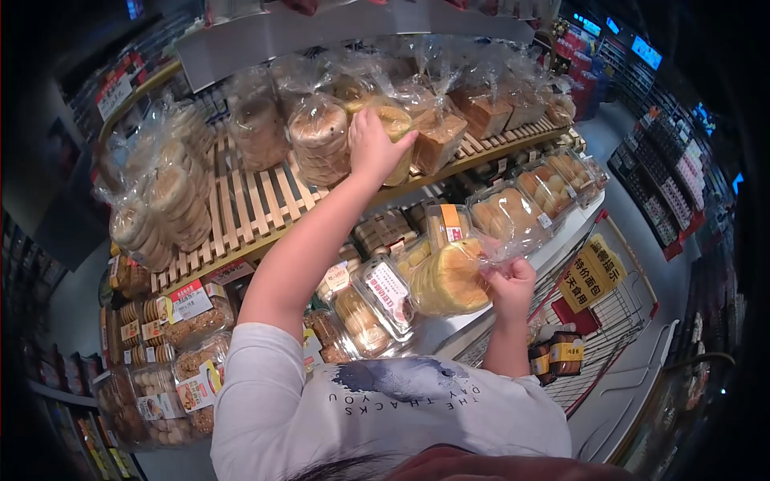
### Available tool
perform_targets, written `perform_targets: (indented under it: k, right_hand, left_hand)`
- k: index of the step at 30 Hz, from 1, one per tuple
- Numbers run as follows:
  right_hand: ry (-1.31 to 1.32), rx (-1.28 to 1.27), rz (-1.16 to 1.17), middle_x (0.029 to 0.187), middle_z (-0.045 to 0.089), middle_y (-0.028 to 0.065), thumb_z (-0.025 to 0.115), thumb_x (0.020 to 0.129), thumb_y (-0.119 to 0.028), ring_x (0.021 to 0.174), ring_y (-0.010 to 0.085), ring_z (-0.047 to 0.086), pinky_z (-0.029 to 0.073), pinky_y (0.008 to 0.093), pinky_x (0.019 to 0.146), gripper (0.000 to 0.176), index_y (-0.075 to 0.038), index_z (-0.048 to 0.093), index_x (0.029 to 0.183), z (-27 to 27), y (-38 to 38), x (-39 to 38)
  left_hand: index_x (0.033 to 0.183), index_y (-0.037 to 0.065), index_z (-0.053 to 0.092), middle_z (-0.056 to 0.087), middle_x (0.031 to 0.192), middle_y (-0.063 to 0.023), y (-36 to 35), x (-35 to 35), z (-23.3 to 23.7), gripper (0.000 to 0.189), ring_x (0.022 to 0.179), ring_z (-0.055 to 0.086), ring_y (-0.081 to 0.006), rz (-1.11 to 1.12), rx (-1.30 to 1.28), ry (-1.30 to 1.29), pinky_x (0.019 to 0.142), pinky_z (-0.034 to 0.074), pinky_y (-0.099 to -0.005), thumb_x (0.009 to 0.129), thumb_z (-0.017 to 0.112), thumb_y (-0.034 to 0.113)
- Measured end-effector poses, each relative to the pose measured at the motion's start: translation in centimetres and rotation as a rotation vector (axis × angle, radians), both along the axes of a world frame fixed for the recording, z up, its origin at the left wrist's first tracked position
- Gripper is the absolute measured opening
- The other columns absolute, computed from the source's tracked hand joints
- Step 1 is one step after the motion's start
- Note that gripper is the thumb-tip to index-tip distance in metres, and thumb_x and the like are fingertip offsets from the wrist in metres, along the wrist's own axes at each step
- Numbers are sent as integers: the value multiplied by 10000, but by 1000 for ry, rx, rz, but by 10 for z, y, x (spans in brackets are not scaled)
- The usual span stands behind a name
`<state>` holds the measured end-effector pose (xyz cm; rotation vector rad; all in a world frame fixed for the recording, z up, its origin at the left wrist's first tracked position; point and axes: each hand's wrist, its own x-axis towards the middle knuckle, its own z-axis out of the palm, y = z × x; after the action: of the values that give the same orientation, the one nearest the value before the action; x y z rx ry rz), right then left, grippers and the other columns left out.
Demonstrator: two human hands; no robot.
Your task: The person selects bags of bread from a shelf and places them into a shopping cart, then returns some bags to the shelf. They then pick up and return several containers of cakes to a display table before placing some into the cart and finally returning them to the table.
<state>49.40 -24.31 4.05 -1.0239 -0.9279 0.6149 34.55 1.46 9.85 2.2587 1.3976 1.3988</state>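
Observation:
My left hand reaches up to the slatted shelf and spans a bagged yellow round loaf, fingers on its left side and thumb on its right. In front of me, my right hand pinches the gathered clear plastic of another bagged yellow loaf. That loaf hangs tilted above the packaged breads. Beside my left hand stand a bag of stacked round breads and a bagged square loaf.
The slatted wooden shelf carries several more bagged breads. Below it are clear boxes of buns and packaged pastries. A wire shopping cart with a yellow sign and packaged goods stands at the right.

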Motion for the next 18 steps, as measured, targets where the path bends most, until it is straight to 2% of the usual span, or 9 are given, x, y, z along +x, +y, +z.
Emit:
perform_targets:
  k: [2,4,10,11,13,14,17,18]
  right_hand:
    - [162,-47,-10,890,619,113,652,668,80,743,118,571,473,241,624,147,25,549,758,9,-8,4]
    - [149,-53,-18,881,619,120,632,671,98,733,130,577,478,249,631,150,25,540,764,6,-15,13]
    - [67,-56,-66,867,617,113,625,678,98,719,128,575,474,249,661,143,27,543,772,-18,-6,29]
    - [58,-46,-63,869,616,109,627,679,93,723,126,574,471,248,666,143,28,547,777,-19,-4,29]
    - [-18,-91,-67,967,596,194,578,694,111,912,217,570,484,299,730,133,19,494,743,-13,-1,28]
    - [-55,-113,-72,1016,585,236,553,702,120,1007,262,568,491,324,762,137,15,468,727,-9,1,27]
    - [14,-88,-38,1052,566,256,569,711,103,997,260,568,477,338,816,129,24,476,754,6,6,16]
    - [26,-94,-36,1060,561,261,566,710,105,998,263,567,474,341,824,126,27,479,759,10,6,13]
  left_hand:
    - [1089,0,478,412,1198,-179,8,13,-3,534,1188,328,-326,80,9,-20,997,240,-458,718,655,342]
    - [932,65,560,448,1088,-137,6,16,-7,307,1122,368,-299,139,73,-84,964,260,-472,709,647,258]
    - [926,28,524,455,1039,-165,-8,-1,-30,216,1049,402,-339,-60,289,-288,953,271,-480,743,592,120]
    - [923,24,519,463,1021,-166,-10,-8,-34,203,1025,414,-338,-112,244,-334,937,288,-467,750,587,104]
    - [917,16,509,479,986,-167,-23,-29,-26,178,976,440,-336,-225,149,-426,905,322,-441,763,579,72]
    - [880,11,489,508,936,-151,-31,-37,-20,126,830,513,-257,-215,248,-507,777,405,-352,793,575,42]
    - [830,11,468,531,900,-104,-54,-77,-3,135,719,515,-140,-319,68,-803,652,424,-267,817,593,62]
    - [831,14,472,528,861,-71,-64,-96,5,138,682,488,-103,-275,59,-772,622,413,-244,824,595,76]
